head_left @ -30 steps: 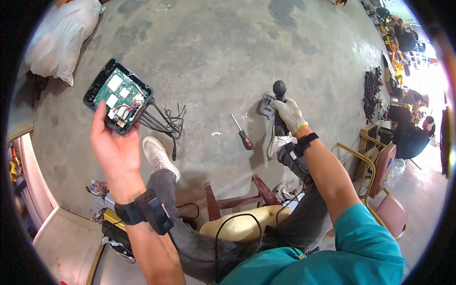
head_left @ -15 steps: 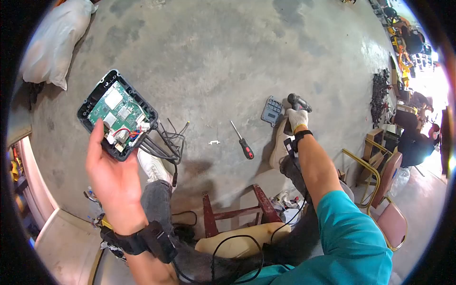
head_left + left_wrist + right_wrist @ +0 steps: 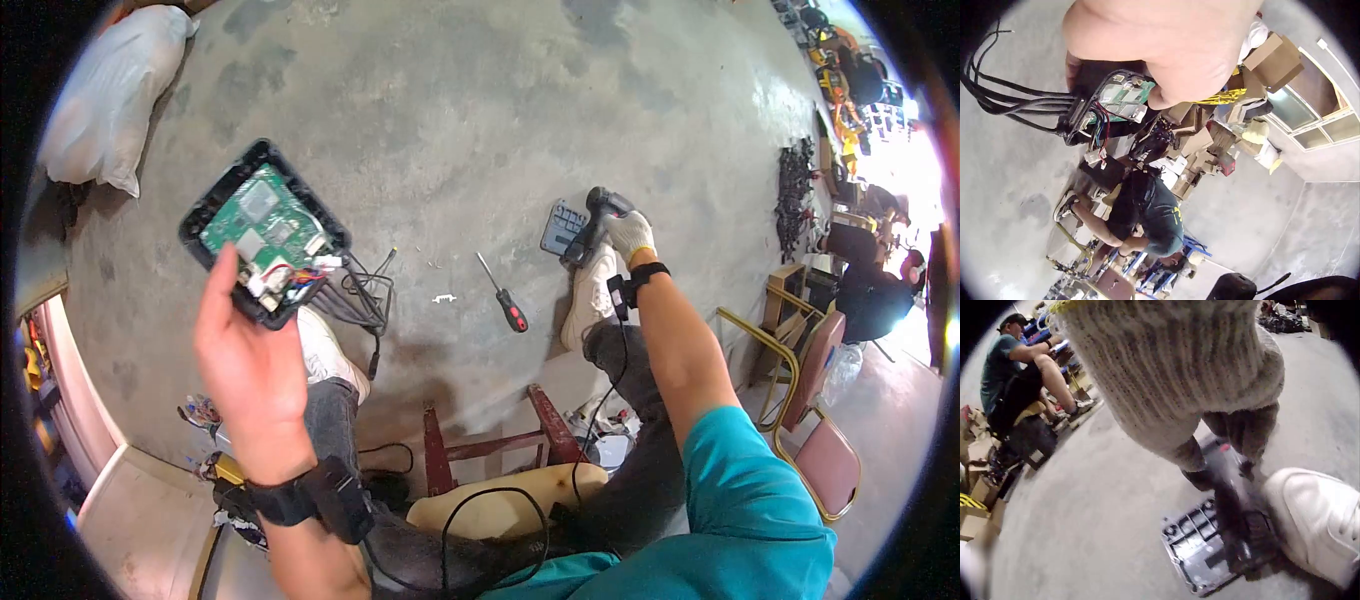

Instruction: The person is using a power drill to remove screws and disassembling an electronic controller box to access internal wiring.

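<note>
In the head view my bare left hand [image 3: 258, 385] holds up an open black electronics housing [image 3: 196, 222], thumb over its edge. Inside lies a green circuit board [image 3: 285, 226] with white connectors and coloured wires. Black cables [image 3: 358, 300] trail from the housing's side. My right hand [image 3: 630, 236], in a knitted glove, grips a black cordless drill [image 3: 603, 203] low by the right shoe. The drill's lower end [image 3: 1244, 540] overlaps a grey ribbed cover plate [image 3: 1194, 540] on the floor.
On the concrete floor between the shoes lie a screwdriver [image 3: 511, 308] and a small white part [image 3: 444, 298]. A red-legged stool [image 3: 437, 455] stands between the legs. At the right is a pink folding chair [image 3: 826, 465]; a white sack [image 3: 115, 100] lies far left. Another person [image 3: 1154, 212] sits nearby.
The right hand first tilted the drill to the right, then swung it back left, its lower end now over the cover plate. The left hand has lowered and turned the housing slightly.
</note>
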Available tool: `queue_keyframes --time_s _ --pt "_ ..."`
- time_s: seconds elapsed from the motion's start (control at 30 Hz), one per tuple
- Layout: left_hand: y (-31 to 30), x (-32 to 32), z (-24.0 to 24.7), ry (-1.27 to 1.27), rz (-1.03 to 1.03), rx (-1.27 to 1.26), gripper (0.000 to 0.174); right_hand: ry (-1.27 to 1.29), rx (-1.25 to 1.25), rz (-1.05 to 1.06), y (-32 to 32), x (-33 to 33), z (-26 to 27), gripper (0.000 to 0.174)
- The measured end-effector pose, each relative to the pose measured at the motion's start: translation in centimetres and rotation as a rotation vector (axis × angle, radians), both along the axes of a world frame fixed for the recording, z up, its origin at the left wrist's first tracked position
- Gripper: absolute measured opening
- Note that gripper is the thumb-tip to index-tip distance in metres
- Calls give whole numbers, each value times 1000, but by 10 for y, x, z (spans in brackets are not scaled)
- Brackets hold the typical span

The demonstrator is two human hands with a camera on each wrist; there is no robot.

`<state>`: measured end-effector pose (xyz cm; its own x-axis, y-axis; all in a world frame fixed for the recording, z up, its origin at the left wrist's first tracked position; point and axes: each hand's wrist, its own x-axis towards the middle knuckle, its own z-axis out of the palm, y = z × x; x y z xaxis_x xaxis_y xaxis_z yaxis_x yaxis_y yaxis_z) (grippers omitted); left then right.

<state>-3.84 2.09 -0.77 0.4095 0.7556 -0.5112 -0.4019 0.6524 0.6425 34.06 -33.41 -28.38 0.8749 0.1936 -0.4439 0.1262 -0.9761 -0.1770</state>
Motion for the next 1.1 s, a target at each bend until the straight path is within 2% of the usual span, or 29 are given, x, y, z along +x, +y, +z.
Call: queue_keyframes --time_s 0.03,0.07,0.13,0.17,0.23,0.3,0.33,0.37,0.4,0.5,0.57,0.6,0.67,0.7,0.73,0.8,0.83,0.87,0.93,0.97,1.0,1.07,1.1 --pt "0 -1 -3 -29 6 -13 30 108 52 -14 2 5 21 46" --pt "0 -3 -6 -56 14 -21 30 91 61 -7 10 5 46 46" --pt "-6 0 -5 -74 8 -46 27 385 407 -181 37 -10 107 41" --pt "-9 0 -10 -92 9 -39 25 428 477 -172 60 -29 150 33" --pt "-12 5 -17 -134 -20 -42 26 481 544 -47 97 -66 211 33" --pt "-20 15 -5 -71 -41 19 25 593 583 112 127 -129 284 37" --pt "-24 19 3 -56 -67 51 25 654 639 281 132 -153 303 37" --pt "-26 20 6 -41 -75 45 27 825 658 228 139 -182 334 36" --pt "-28 20 7 -24 -84 35 29 899 625 365 141 -196 339 37" --pt "-37 23 12 -14 -88 16 32 863 749 421 155 -228 332 44" --pt "-44 28 12 -56 -93 18 32 884 818 151 167 -227 329 47" --pt "-48 32 13 -49 -103 16 32 887 821 139 169 -223 323 47" --pt "-56 40 14 -107 -183 57 32 766 853 161 176 -210 311 62" --pt "-59 43 14 -108 -223 35 32 747 742 91 180 -202 328 63" --pt "-63 47 16 -136 -279 29 34 741 747 84 181 -195 323 63" --pt "-71 54 16 -214 -372 101 37 700 950 130 183 -186 317 60" --pt "-75 59 20 -249 -396 148 40 673 791 64 179 -179 324 57" --pt "-75 58 19 -228 -468 176 47 661 799 57 177 -176 321 57" --pt "-70 51 17 -191 -601 193 56 654 1238 -15 173 -170 305 54" --pt "-63 44 12 -224 -685 260 60 635 1134 48 166 -158 302 49" --pt "-56 41 11 -227 -689 259 60 630 1134 45 161 -155 301 49" --pt "-45 37 9 -128 -752 300 62 710 1147 -19 155 -151 301 46" --pt "-41 35 8 -5 -697 247 66 726 1033 10 151 -144 309 43"
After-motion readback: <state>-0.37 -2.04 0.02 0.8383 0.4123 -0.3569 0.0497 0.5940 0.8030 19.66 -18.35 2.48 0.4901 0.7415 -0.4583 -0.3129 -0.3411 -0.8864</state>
